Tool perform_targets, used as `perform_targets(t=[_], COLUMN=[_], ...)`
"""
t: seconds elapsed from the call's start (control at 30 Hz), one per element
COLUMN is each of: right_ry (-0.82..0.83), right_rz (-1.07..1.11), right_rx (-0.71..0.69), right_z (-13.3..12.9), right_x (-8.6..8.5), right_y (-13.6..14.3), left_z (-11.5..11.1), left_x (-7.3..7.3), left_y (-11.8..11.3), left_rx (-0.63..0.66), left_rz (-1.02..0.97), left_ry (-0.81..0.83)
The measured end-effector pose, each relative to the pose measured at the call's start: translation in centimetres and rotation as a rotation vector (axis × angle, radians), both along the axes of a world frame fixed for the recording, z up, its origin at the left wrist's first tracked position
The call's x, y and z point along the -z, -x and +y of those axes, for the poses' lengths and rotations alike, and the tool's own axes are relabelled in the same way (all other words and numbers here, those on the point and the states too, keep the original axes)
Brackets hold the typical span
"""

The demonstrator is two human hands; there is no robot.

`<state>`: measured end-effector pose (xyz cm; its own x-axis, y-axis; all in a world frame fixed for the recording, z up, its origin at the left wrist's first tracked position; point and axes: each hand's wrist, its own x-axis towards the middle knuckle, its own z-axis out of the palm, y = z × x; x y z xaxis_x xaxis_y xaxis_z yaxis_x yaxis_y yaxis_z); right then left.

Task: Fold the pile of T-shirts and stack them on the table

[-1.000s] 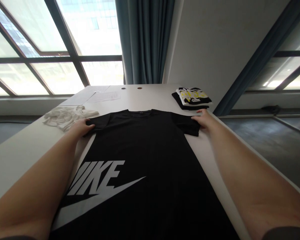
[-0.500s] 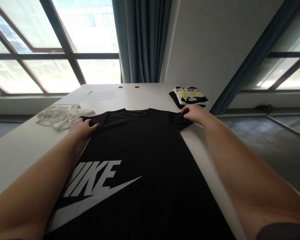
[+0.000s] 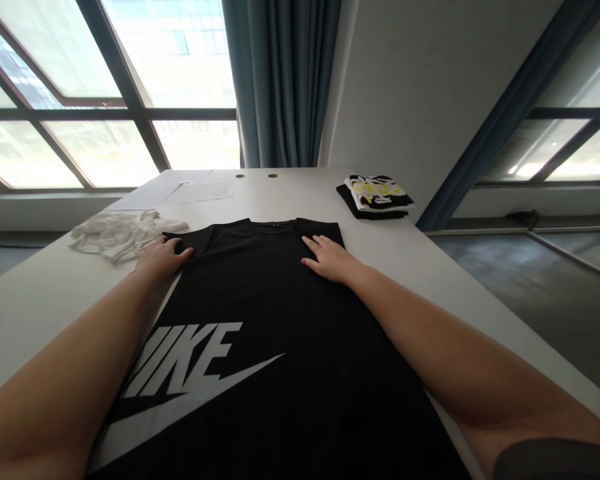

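A black T-shirt (image 3: 300, 313) lies spread on the table, collar at the far end and a large grey "NIKE" print with a swoosh low on its left side. My left hand (image 3: 161, 257) rests at the left sleeve, thumb spread apart from the fingers; the fingertips are partly hidden. My right hand (image 3: 330, 259) lies flat on the shirt near the right shoulder, fingers stretched out. The right sleeve does not stick out at the side; it looks tucked in there, partly hidden by the hand.
A crumpled white cloth (image 3: 123, 237) lies left of the shirt on the white table (image 3: 455, 300). Folded garments (image 3: 377, 195) are stacked at the back right. Papers (image 3: 200, 192) lie at the back left. Behind the table hangs a blue-grey curtain (image 3: 283, 80) beside windows.
My right hand has let go of the right sleeve's end and moved left onto the shirt. That sleeve has gone from sticking out to tucked in. My left hand has barely moved.
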<state>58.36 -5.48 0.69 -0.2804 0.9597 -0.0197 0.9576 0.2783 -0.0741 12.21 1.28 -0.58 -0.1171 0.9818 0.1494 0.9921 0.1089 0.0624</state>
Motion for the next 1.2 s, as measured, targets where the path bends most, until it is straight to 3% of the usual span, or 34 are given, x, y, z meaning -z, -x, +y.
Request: perform_targets(t=[0.13, 0.37, 0.57, 0.67, 0.8, 0.93, 1.0, 1.1, 1.2], right_ry=[0.108, 0.103, 0.080, 0.077, 0.082, 0.083, 0.085, 0.088, 0.083], right_rz=[0.000, 0.023, 0.005, 0.004, -0.003, 0.000, 0.000, 0.005, 0.014], right_rx=[0.051, 0.004, 0.000, 0.001, 0.005, 0.003, 0.004, 0.007, 0.008], right_z=[0.8, 0.7, 0.9, 0.9, 0.9, 0.9, 0.9, 0.8, 0.8], right_x=[1.5, 1.5, 1.9, 1.8, 1.7, 1.6, 1.6, 1.5, 1.5], right_y=[-0.4, -0.2, -0.5, -0.4, -0.3, -0.3, -0.3, -0.2, -0.2], left_z=[-0.1, 0.0, -0.8, -1.2, -1.8, -2.7, -2.9, -2.6, -1.9], left_x=[0.1, -0.3, -2.2, -3.6, -5.5, -6.7, -6.9, -6.5, -5.2], left_y=[-0.1, 0.3, 0.5, 0.2, -1.4, -4.0, -4.8, -4.8, -4.2], left_rx=[-0.036, -0.011, -0.029, -0.031, 0.102, 0.430, 0.558, 0.478, 0.337], left_rz=[-0.079, -0.237, -0.442, -0.488, -0.505, -0.846, -0.918, -0.846, -0.566], left_ry=[-0.060, -0.184, -0.126, -0.174, -0.242, -0.054, -0.013, -0.111, -0.126])
